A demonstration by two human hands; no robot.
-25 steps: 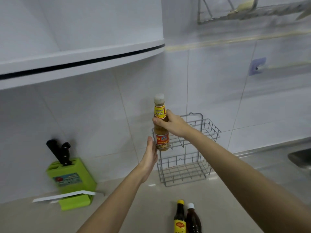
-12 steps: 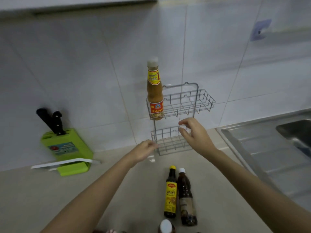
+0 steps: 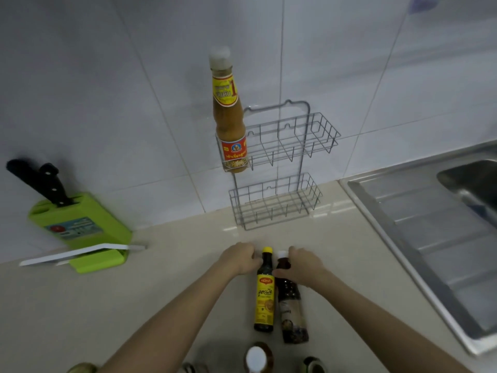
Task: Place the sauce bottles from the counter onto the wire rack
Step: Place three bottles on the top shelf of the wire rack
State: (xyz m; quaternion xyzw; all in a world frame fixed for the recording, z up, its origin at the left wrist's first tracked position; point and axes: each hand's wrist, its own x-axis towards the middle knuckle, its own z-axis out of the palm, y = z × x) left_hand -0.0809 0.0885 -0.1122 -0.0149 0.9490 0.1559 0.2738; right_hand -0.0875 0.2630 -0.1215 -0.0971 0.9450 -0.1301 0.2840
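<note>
Head view shows a two-tier grey wire rack (image 3: 279, 168) against the white tiled wall, at 12 o'clock from the hands. One tall bottle of orange-brown sauce with a white cap (image 3: 230, 117) stands already in the upper basket, at its left end; the lower basket holds nothing.

On the beige stone counter (image 3: 161, 292), two bottles stand touching each other: a dark bottle with a yellow cap and yellow label (image 3: 265, 292) and, at 3 o'clock from it, a dark brown bottle with a white cap (image 3: 290, 300). The left hand (image 3: 240, 258) is at the neck of the yellow-label bottle, fingers curled and touching it, but I cannot tell if the grip is closed. The right hand (image 3: 301, 266) is wrapped on the shoulder of the white-cap bottle, thumb in front, and seems to hold it.

More caps, one white (image 3: 256, 359), show at 6 o'clock, partly cut by the frame.

The risk, I think, is that the two bottles stand so close: lifting one can tip the other, or knock the caps below. A grip high on a narrow neck can also slip. In the rack, a base set on the wire rim may tilt.
</note>
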